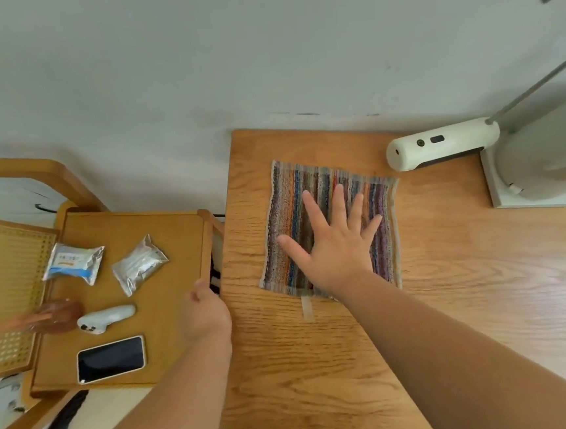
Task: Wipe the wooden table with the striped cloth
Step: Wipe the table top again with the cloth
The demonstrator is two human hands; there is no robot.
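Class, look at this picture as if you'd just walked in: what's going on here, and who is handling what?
A person's right hand lies flat, fingers spread, on the multicoloured striped square cloth, which is spread out on the light wooden table. The left hand grips the rim of the raised-edge wooden tray beside the table; the tray carries a black-screened phone among other small things. A still cannot show whether the wipe is mid-stroke.
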